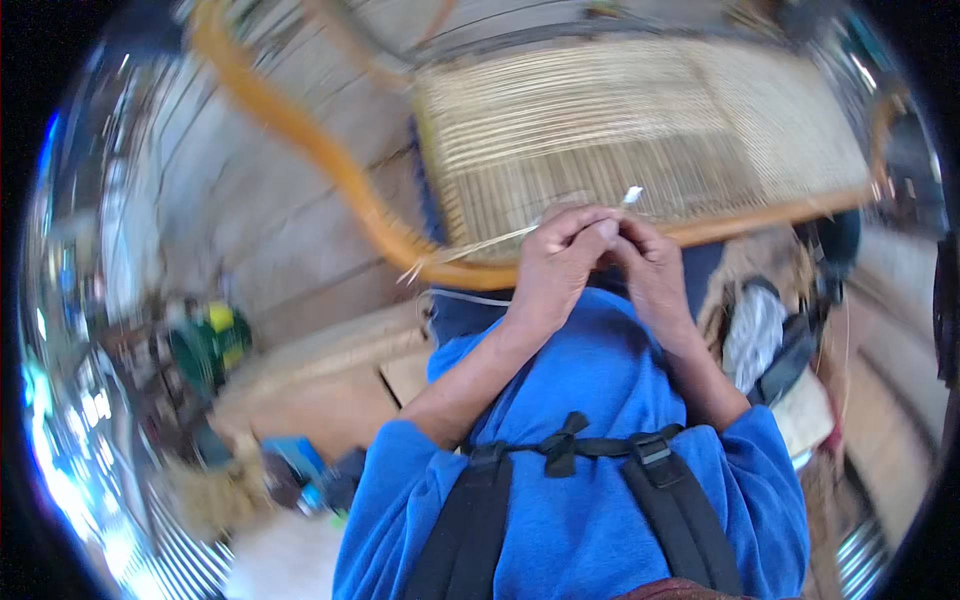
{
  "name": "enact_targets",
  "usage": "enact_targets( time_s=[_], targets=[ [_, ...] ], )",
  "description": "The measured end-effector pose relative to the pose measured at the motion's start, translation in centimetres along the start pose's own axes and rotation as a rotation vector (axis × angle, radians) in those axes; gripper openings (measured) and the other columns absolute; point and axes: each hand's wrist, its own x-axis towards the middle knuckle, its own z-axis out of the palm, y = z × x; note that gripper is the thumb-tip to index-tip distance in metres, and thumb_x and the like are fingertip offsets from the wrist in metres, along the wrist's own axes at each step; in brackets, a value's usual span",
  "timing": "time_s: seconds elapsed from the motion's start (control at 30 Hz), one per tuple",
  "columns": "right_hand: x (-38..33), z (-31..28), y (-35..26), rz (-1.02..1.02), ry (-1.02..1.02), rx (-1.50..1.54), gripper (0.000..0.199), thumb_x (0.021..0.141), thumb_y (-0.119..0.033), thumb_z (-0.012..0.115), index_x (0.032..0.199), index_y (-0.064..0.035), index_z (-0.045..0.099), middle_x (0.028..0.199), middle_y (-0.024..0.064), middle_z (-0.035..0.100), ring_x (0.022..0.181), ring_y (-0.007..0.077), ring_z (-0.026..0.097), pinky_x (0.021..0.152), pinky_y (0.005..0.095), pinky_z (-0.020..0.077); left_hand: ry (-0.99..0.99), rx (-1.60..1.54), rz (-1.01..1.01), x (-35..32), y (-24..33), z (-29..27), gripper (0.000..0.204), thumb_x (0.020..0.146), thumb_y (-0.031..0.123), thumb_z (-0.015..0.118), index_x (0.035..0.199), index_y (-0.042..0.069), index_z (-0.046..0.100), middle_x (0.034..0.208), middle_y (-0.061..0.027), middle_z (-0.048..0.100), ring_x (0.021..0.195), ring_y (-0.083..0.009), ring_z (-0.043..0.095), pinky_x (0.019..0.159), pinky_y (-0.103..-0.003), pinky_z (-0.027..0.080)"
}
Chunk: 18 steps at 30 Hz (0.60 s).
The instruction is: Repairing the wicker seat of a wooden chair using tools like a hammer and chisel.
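A wooden chair frame (340,175) with curved orange-brown rails lies across my lap. Pale woven cane strands (600,110) fill it, darker and more open near me. At the near rail, my left hand (553,260) and my right hand (652,275) meet, both closed with fingertips pinched together. A thin pale cane strand (490,243) runs from the rail's left bend to my left hand. Whatever is between my right fingers is hidden. Just beyond the fingertips shows a small white piece (632,195), too blurred to name.
A green container with a yellow patch (210,345) stands at the left. Lower left are a blue object (292,455) and a tan fibre bundle (215,500). To my right lies a crumpled grey-white bag (755,335) among dark items. Wooden boards (310,385) lie at my left side.
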Motion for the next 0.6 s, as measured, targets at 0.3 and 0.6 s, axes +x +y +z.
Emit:
enact_targets(
  time_s=[0.3,0.6],
  targets=[
    [-6.4,-15.6,1.6,-0.153,0.702,-0.005,0.019,0.088,-0.013,0.055,0.100,-0.0008,0.062,0.077,0.0007,0.060,0.065,0.0078,0.057,0.057,0.0204,0.0455,-0.053,0.837,0.136,2.6,-1.7,2.3,0.028,0.091,0.013,0.045,0.114,0.000,0.054,0.075,-0.0014,0.051,0.055,-0.0013,0.041,0.043,-0.017,0.031],
    [-1.4,-33.2,11.3,0.079,0.918,-0.715,0.025,0.084,-0.021,0.050,0.085,0.0008,0.061,0.078,0.0197,0.062,0.072,0.0330,0.061,0.066,0.0393,0.0479,0.624,0.772,-0.051,4.4,0.2,-16.2,0.028,0.090,0.017,0.044,0.112,0.003,0.054,0.069,-0.0017,0.048,0.047,-0.0080,0.041,0.037,-0.021,0.031]
  ],
)
